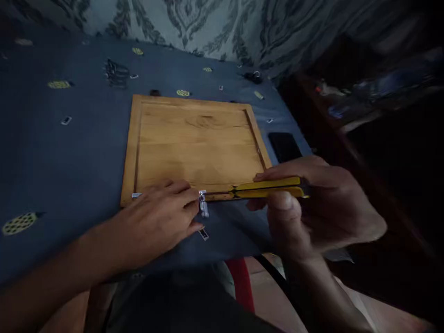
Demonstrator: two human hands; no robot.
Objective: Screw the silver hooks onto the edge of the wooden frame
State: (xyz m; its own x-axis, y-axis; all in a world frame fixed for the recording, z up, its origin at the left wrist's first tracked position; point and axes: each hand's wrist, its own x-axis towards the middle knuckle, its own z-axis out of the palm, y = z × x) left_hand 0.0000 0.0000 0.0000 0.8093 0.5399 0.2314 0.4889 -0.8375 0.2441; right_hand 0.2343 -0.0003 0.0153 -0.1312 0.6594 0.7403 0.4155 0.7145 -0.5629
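Observation:
A wooden cabinet door point(197, 143) with a raised frame lies flat on the blue cloth. At its near edge a small metal hinge point(204, 209) sticks out toward me. My left hand point(161, 210) rests over that edge, its fingers and thumb closed around the hinge's left side; the exact grip is partly hidden. My right hand point(312, 203) is closed on a screwdriver point(267, 187) with a yellow and black handle. The screwdriver lies nearly level, its thin shaft pointing left with the tip at the hinge. A second metal piece point(136, 195) shows at the door's near left corner.
The patterned blue cloth point(69, 152) covers the table. A dark phone-like slab point(285, 146) lies right of the door. Behind it are a dark wiry bundle point(116, 73) and a small black object point(254, 77). Patterned fabric or wallpaper point(187, 23) rises at the back.

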